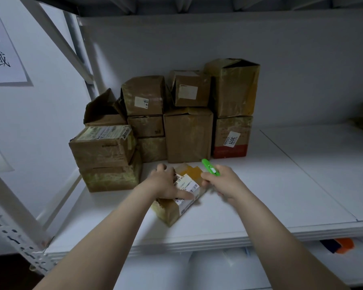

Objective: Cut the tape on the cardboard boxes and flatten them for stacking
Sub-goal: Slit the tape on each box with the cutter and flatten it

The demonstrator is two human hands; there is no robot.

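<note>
1. Now a person's left hand is gripping a small box on a white shelf, with the fingers curling over its far edge and the thumb lying flat across its white label.
2. The box is sitting at an angle near the shelf's front edge, one corner pointing toward the camera and tan tape crossing its far end.
3. The right hand is holding a green cutter, fingers wrapping its lower half, and the hand is showing slight blur.
4. The cutter is pointing up and away, its tip hanging over the box's far right corner. Whether a blade is out or meeting the tape cannot be told.
5. Behind the box, a stack of worn brown cartons is standing against the back wall, two and three high, just beyond the left hand's fingers.
6. At the stack's right end, an open-topped carton is resting on a red-banded carton that is carrying a white sticker.
7. At the stack's left end, a labelled carton is sitting on another, with loose flaps rising behind it.
8. A paper sign is hanging on the left panel, its characters partly cut off by the frame edge.
9. Below the shelf at lower right, an orange object is showing, too blurred to identify.
</note>
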